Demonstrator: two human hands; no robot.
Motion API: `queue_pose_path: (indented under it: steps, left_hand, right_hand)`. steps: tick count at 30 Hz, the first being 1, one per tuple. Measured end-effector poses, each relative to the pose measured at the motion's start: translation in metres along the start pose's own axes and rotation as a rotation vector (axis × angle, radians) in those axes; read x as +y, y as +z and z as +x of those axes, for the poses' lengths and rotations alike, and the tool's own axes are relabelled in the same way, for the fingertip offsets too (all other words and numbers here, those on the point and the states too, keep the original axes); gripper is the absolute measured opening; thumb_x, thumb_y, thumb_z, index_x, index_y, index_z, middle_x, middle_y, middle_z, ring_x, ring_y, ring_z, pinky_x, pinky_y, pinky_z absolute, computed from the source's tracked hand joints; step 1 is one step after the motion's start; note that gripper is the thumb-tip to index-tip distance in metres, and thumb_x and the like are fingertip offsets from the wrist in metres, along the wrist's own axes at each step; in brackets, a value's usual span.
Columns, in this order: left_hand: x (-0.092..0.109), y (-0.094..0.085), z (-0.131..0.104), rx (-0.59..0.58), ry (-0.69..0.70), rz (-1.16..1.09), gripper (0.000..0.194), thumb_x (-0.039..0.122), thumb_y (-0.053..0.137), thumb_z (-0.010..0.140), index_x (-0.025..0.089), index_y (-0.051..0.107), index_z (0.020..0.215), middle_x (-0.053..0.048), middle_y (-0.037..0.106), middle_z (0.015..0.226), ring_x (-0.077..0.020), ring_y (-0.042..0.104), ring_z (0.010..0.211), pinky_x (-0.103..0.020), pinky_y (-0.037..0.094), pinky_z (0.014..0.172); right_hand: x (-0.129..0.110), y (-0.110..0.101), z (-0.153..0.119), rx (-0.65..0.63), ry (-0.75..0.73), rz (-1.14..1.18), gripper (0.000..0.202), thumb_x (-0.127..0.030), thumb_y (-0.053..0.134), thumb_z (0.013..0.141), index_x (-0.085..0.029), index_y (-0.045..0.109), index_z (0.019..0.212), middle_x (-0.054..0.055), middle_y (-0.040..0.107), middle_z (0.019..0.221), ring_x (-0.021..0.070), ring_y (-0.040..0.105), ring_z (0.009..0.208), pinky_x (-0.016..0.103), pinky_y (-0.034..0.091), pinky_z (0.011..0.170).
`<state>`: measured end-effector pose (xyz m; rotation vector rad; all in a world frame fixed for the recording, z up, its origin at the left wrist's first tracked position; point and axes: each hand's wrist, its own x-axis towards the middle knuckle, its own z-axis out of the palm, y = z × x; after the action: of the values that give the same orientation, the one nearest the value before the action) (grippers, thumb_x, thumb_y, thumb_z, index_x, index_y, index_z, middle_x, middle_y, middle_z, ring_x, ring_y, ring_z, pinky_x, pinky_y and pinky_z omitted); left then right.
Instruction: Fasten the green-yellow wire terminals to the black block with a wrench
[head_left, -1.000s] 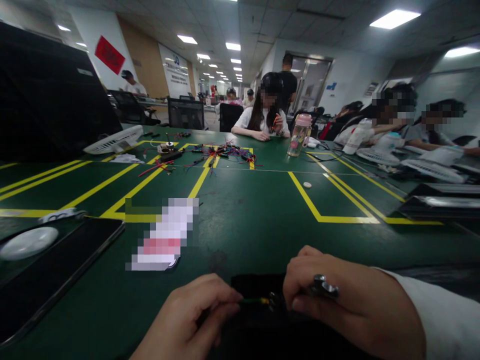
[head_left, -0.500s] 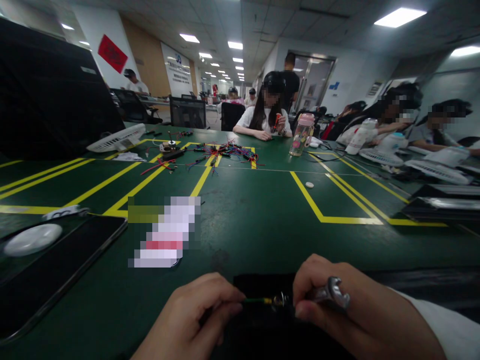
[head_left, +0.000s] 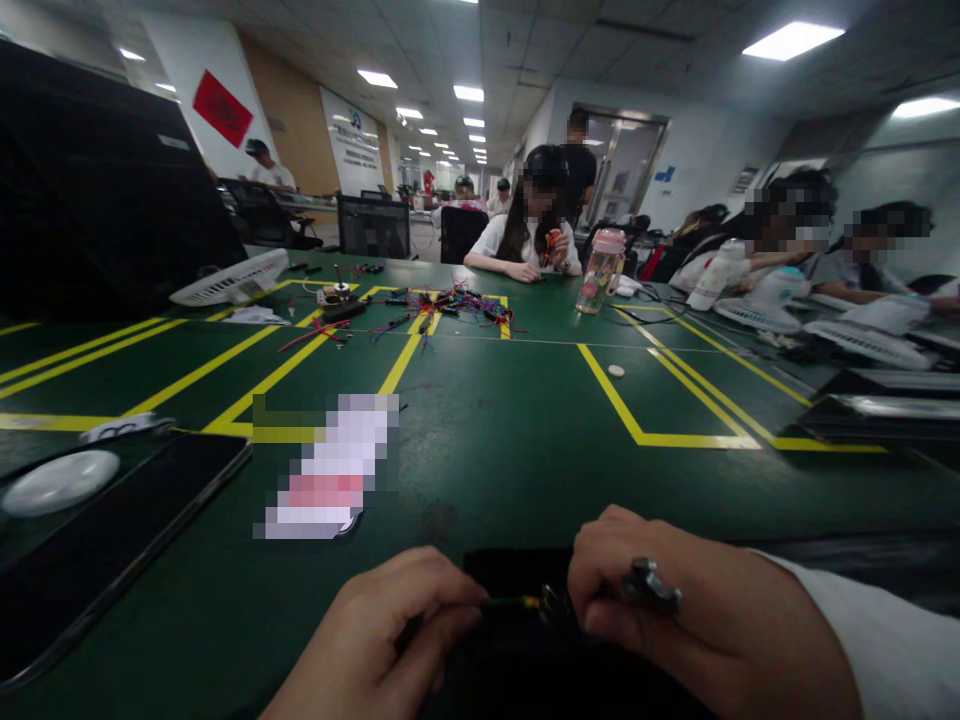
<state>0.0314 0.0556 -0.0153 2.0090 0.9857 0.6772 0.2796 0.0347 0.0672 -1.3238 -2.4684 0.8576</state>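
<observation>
At the bottom of the head view, my left hand (head_left: 390,625) is closed in a pinch on a thin green wire (head_left: 501,603) with a yellowish end. That end meets a small shiny metal fitting (head_left: 553,606) on a black object (head_left: 517,665) whose kind is too dark to make out. My right hand (head_left: 697,600) is wrapped around a silver open-end wrench (head_left: 654,588), its free jaw sticking out above the thumb. The wrench's other end is hidden by the fingers, close to the fitting, so I cannot tell whether they touch.
Left of my hands lie a large black phone-like slab (head_left: 127,540), a white oval object (head_left: 61,482) and a pixelated item (head_left: 349,455). Farther back are tangled wires (head_left: 457,300) and a bottle (head_left: 598,275). A person (head_left: 525,235) across the table holds an orange tool (head_left: 553,246).
My right hand has turned and shifted slightly left, tipping the wrench so its free jaw now shows edge-on. My left hand stays nearly in place, still pinching the wire.
</observation>
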Motion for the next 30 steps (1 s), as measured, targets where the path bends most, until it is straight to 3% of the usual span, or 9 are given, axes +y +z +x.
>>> queue_pose_path:
  steps: [6, 12, 18, 25, 30]
  left_hand:
    - [-0.003, 0.001, -0.002, -0.020, 0.006, -0.005, 0.019, 0.015, 0.048, 0.091, 0.022, 0.065, 0.088, 0.002, 0.060, 0.076, -0.0085, 0.057, 0.055, -0.014, 0.043, 0.050]
    - [-0.002, 0.001, 0.000, -0.005, 0.021, 0.025, 0.019, 0.015, 0.048, 0.090, 0.023, 0.065, 0.088, 0.002, 0.060, 0.076, -0.0083, 0.059, 0.057, -0.014, 0.043, 0.052]
    - [-0.003, 0.001, -0.001, -0.017, -0.005, 0.002, 0.019, 0.015, 0.047, 0.091, 0.023, 0.064, 0.088, 0.003, 0.059, 0.076, -0.0081, 0.059, 0.057, -0.014, 0.043, 0.052]
    - [-0.003, 0.000, -0.001, -0.025, 0.014, 0.036, 0.020, 0.015, 0.047, 0.091, 0.023, 0.065, 0.087, 0.003, 0.059, 0.075, -0.0085, 0.059, 0.057, -0.014, 0.043, 0.052]
    - [-0.002, -0.001, -0.001, -0.020, 0.009, 0.017, 0.020, 0.016, 0.046, 0.091, 0.023, 0.065, 0.088, 0.002, 0.059, 0.075, -0.0087, 0.059, 0.057, -0.014, 0.043, 0.051]
  right_hand:
    - [0.004, -0.005, 0.003, -0.009, -0.044, 0.033, 0.012, -0.014, 0.053, 0.090, -0.025, 0.056, 0.086, -0.006, 0.060, 0.082, 0.0139, 0.053, 0.076, 0.024, 0.040, 0.066]
    - [0.003, -0.005, -0.002, 0.188, 0.052, 0.085, 0.015, -0.025, 0.048, 0.095, -0.025, 0.054, 0.082, -0.007, 0.054, 0.070, 0.0113, 0.050, 0.062, 0.022, 0.039, 0.058]
    - [0.004, 0.011, -0.011, 0.222, 0.056, 0.014, 0.009, -0.025, 0.054, 0.091, -0.027, 0.056, 0.083, -0.006, 0.060, 0.073, 0.0138, 0.054, 0.064, 0.023, 0.039, 0.057]
    - [0.004, 0.016, -0.008, 0.156, 0.133, -0.016, 0.009, -0.025, 0.053, 0.091, -0.025, 0.059, 0.085, -0.001, 0.061, 0.079, 0.0164, 0.057, 0.068, 0.026, 0.040, 0.059]
    - [0.001, 0.010, -0.006, 0.101, 0.088, 0.016, 0.014, -0.021, 0.048, 0.093, -0.025, 0.060, 0.090, -0.001, 0.064, 0.085, 0.0168, 0.057, 0.078, 0.027, 0.041, 0.068]
